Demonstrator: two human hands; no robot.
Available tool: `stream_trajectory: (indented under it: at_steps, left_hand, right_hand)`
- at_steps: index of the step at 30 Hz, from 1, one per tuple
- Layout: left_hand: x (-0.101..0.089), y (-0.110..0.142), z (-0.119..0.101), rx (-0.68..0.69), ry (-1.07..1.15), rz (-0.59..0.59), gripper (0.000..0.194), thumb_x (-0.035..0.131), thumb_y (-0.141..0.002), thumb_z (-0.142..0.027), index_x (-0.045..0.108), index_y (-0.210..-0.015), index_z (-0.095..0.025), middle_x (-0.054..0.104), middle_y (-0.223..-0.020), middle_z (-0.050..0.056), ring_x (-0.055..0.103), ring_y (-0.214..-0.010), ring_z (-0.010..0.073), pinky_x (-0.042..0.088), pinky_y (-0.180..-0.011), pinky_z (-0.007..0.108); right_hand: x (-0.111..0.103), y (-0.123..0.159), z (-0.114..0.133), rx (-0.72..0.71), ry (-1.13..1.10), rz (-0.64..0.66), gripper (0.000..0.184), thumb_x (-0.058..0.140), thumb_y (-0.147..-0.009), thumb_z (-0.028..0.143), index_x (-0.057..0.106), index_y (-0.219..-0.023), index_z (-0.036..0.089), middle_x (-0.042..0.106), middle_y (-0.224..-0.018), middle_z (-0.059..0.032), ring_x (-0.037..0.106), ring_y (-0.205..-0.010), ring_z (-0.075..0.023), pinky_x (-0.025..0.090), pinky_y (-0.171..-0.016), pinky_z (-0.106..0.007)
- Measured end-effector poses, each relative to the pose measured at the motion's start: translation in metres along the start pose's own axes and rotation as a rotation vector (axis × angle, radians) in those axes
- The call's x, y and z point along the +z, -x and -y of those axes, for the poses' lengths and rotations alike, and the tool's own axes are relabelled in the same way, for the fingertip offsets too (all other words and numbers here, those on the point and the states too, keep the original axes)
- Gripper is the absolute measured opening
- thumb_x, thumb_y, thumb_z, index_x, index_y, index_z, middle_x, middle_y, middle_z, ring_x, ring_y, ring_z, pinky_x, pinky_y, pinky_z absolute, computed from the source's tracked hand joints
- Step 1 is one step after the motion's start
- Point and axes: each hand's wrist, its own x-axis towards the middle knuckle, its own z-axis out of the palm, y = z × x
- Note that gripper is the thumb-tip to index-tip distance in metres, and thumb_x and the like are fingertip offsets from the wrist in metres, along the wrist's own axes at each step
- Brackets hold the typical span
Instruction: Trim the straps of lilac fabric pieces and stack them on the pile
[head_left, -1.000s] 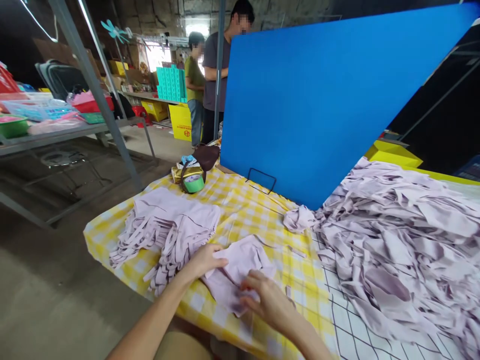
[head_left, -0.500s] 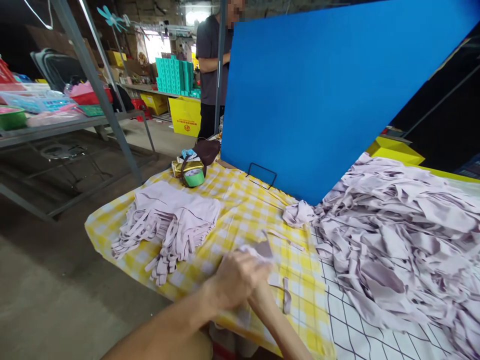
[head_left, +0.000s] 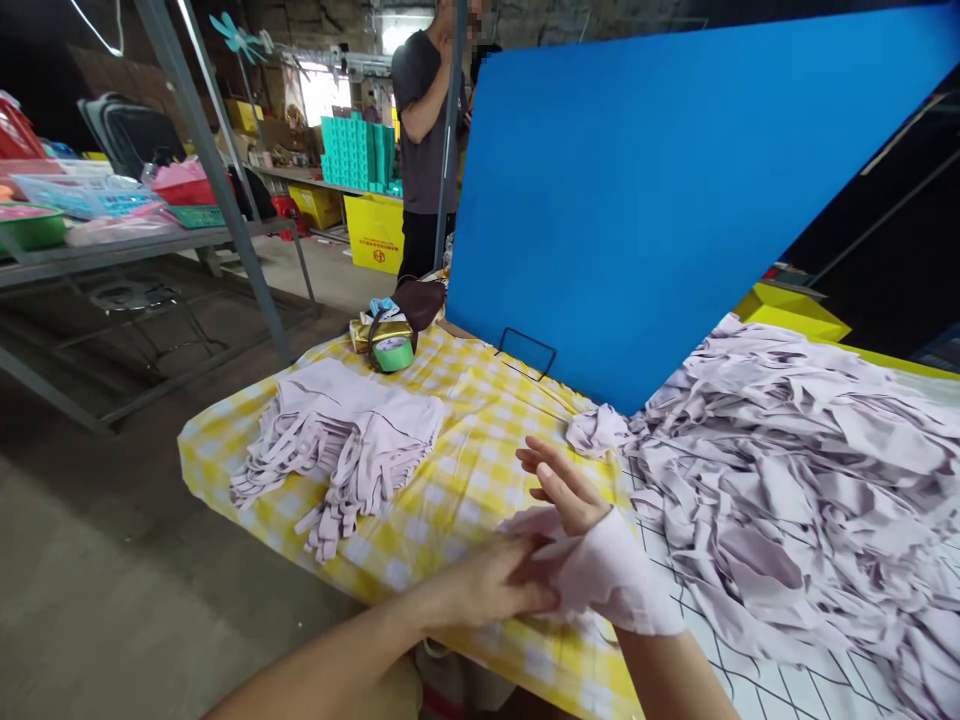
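Observation:
A pale lilac fabric piece point(head_left: 630, 580) is wrapped around my right wrist and forearm like a sleeve. Out of its far end comes my right hand point(head_left: 566, 487), fingers stretched and apart, holding nothing. My left hand point(head_left: 499, 580) grips the loose side of the fabric piece, just left of the right wrist. To the left, a neat stack of lilac cut pieces with hanging straps point(head_left: 367, 405) lies on the yellow checked tablecloth point(head_left: 465, 450). A large loose heap of the same lilac fabric point(head_left: 795, 490) fills the right side.
A big blue board point(head_left: 637, 200) stands across the back of the table, with a black wire frame point(head_left: 526, 352) at its foot. Green tape point(head_left: 393, 353) lies at the far left edge. Behind, a person in a dark shirt point(head_left: 424, 130) stands beside a metal post point(head_left: 450, 140).
My hands were together over the crumpled fabric; now my right hand has passed through it and opened, while the left keeps hold beside it. The person behind has raised an arm.

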Motion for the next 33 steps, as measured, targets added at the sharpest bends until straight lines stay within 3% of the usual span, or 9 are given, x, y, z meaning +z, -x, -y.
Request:
stream_trajectory:
  at_steps: [4,8,13,15,17,20,23,29,33]
  left_hand:
    - [-0.009,-0.004,-0.004,-0.172,-0.028,0.208,0.017,0.065,-0.071,-0.032,0.067,-0.075,-0.016,0.064,-0.074,0.0,0.058,-0.071,0.0163,0.044,-0.063,0.023]
    - [-0.042,0.008,-0.022,-0.214,0.219,0.287,0.031,0.068,-0.068,-0.043,0.064,-0.065,-0.013,0.056,-0.058,-0.002,0.05,-0.055,0.0105,0.038,-0.053,0.02]
    - [-0.066,0.017,-0.036,-0.157,0.396,-0.083,0.038,0.064,-0.072,-0.047,0.067,-0.08,-0.01,0.059,-0.068,0.001,0.05,-0.061,0.0098,0.038,-0.055,0.018]
    - [-0.066,0.015,-0.027,-0.176,0.375,-0.155,0.038,0.06,-0.077,-0.046,0.067,-0.09,-0.01,0.062,-0.075,0.003,0.054,-0.067,0.0123,0.042,-0.061,0.021]
    - [-0.064,0.012,-0.01,-0.225,0.281,-0.2,0.038,0.053,-0.082,-0.042,0.064,-0.102,-0.011,0.065,-0.085,0.006,0.057,-0.078,0.0161,0.046,-0.07,0.025]
    - [-0.058,0.011,0.019,-0.354,-0.085,-0.325,0.036,0.048,-0.083,-0.027,0.053,-0.117,-0.015,0.06,-0.107,0.009,0.054,-0.101,0.0204,0.043,-0.086,0.031]
    - [-0.049,0.019,0.04,-0.415,-0.504,-0.428,0.046,0.055,-0.076,-0.017,0.046,-0.121,-0.016,0.05,-0.118,0.011,0.046,-0.113,0.0228,0.037,-0.096,0.036]
    - [-0.042,0.045,0.047,-0.376,-0.774,-0.262,0.029,0.064,-0.071,-0.019,0.055,-0.099,-0.019,0.05,-0.105,0.006,0.049,-0.101,0.0215,0.04,-0.087,0.033]
    - [-0.048,0.048,0.046,-0.344,-0.907,-0.174,0.004,0.062,-0.075,-0.02,0.059,-0.077,-0.018,0.056,-0.094,0.005,0.05,-0.096,0.0221,0.039,-0.083,0.032]
  right_hand:
    - [-0.009,0.004,0.027,0.024,-0.036,0.118,0.051,0.057,-0.075,0.055,0.057,-0.118,0.027,0.061,-0.117,-0.0089,0.053,-0.111,-0.0258,0.046,-0.081,-0.036]
    - [-0.031,0.006,0.037,0.128,-0.042,0.241,0.045,0.065,-0.069,0.049,0.066,-0.103,0.021,0.066,-0.102,-0.0103,0.061,-0.093,-0.0245,0.049,-0.073,-0.034]
    - [-0.038,0.012,-0.005,0.379,0.01,0.419,0.029,0.07,-0.062,0.044,0.07,-0.078,0.019,0.068,-0.079,-0.006,0.062,-0.074,-0.0209,0.049,-0.072,-0.034]
    - [-0.032,0.014,-0.023,0.42,0.043,0.44,0.031,0.066,-0.067,0.048,0.069,-0.07,0.017,0.067,-0.072,-0.0055,0.06,-0.067,-0.0184,0.049,-0.069,-0.033]
    - [-0.026,0.015,-0.034,0.381,0.043,0.462,0.035,0.063,-0.071,0.048,0.069,-0.082,0.016,0.068,-0.083,-0.0069,0.06,-0.072,-0.0176,0.048,-0.068,-0.03]
    - [-0.022,0.014,-0.04,0.309,0.064,0.36,0.042,0.06,-0.075,0.047,0.063,-0.105,0.018,0.065,-0.099,-0.0073,0.06,-0.082,-0.0173,0.046,-0.067,-0.027]
    - [-0.027,0.013,-0.048,0.322,0.198,0.216,0.042,0.057,-0.075,0.046,0.062,-0.104,0.016,0.066,-0.094,-0.0072,0.06,-0.078,-0.0172,0.046,-0.065,-0.028]
    - [-0.033,0.008,-0.073,0.156,0.499,-0.023,0.029,0.051,-0.075,0.037,0.063,-0.094,0.018,0.065,-0.101,-0.0097,0.062,-0.082,-0.0215,0.048,-0.069,-0.033]
    - [-0.022,0.004,-0.079,0.108,0.603,-0.037,0.023,0.051,-0.073,0.031,0.063,-0.088,0.019,0.065,-0.087,-0.0073,0.06,-0.071,-0.0196,0.046,-0.068,-0.032]
